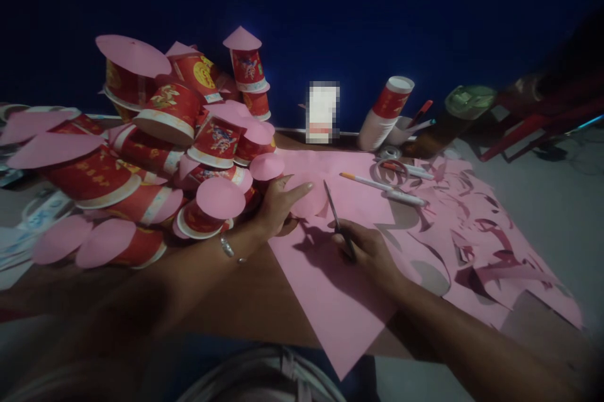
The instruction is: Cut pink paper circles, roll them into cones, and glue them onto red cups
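My left hand (278, 204) pinches the edge of a round pink paper piece (311, 197) between thumb and fingers. Dark scissors (338, 219) are gripped in my right hand (370, 254), their blades pointing up beside the right edge of that piece. Whether the blades touch the paper I cannot tell. A larger pink paper sheet (325, 307) lies beneath both hands, with their shadows on it. Just left of my left hand is a pile of red paper cups (170, 109), many topped with pink paper cones (134, 55).
Pink paper scraps (500, 232) spread over the table's right side. Pens (372, 183) and a tape roll (391, 172) lie behind my right hand. A stack of paper cups (387, 112) leans at the back. A blurred white object (322, 111) stands before the dark blue wall (302, 18).
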`<state>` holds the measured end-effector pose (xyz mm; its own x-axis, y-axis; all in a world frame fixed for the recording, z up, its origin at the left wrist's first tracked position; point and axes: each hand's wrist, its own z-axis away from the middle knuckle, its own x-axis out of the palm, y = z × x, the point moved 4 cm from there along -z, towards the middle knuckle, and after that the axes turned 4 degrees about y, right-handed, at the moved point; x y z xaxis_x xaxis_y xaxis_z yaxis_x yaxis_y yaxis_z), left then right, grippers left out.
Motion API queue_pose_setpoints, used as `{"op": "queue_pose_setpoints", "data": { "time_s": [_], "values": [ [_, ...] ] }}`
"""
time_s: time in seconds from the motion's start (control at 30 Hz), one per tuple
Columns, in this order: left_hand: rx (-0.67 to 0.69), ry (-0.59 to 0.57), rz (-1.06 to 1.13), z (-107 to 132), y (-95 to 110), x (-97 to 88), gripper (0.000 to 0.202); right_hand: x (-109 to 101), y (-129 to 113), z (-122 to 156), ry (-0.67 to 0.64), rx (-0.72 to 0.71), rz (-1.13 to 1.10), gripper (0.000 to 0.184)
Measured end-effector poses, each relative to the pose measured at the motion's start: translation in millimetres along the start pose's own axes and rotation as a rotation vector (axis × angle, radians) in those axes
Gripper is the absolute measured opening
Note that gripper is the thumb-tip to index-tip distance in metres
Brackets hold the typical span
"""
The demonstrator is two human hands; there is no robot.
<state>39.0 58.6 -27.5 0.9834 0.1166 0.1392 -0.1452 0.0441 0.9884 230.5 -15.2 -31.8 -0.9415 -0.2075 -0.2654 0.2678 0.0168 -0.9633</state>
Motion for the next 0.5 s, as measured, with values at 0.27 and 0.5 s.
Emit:
{"op": "queue_pose_setpoints", "data": {
  "time_s": [0.27, 0.5],
  "values": [
    [-0.031, -0.021, 0.009, 0.7, -1.1, 1.6, 0.039, 0.4, 3.0, 0.2, 0.010, 0.023, -0.018, 0.037],
    [-0.109, 0.002, 0.045, 3.2, -3.2, 0.3, 0.038, -6.0, 3.2, -2.9, 0.145, -0.025, -0.038, 0.035]
  ]
}}
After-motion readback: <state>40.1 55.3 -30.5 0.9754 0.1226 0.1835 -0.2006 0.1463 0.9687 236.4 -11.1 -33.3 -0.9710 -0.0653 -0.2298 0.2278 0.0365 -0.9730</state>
